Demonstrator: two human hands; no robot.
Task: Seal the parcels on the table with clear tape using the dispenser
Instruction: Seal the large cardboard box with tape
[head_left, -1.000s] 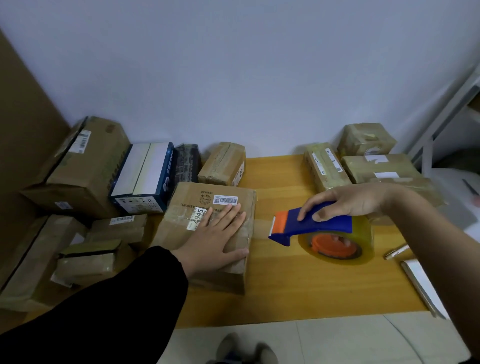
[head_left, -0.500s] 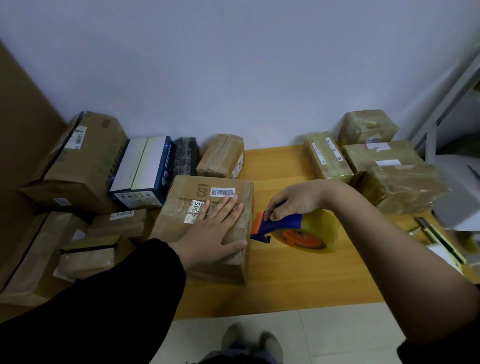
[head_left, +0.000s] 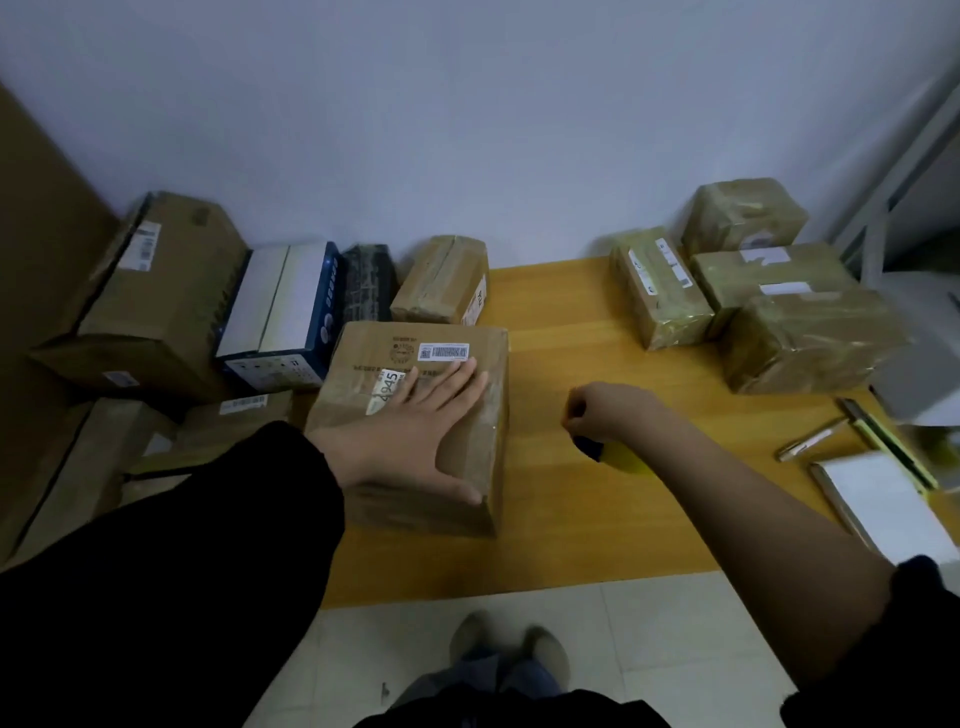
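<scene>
Right grip (head_left: 605, 415) apparently over dispenser (head_left: 618, 456)

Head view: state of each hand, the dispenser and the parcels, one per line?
left hand: open, flat on top of the labelled parcel
labelled parcel: upright on the table, pinned down
right hand: closed around the tape dispenser, right of the parcel
tape dispenser: mostly hidden under the fist, not touching the parcel
right stack of parcels: wrapped in glossy tape
table: wooden
</scene>
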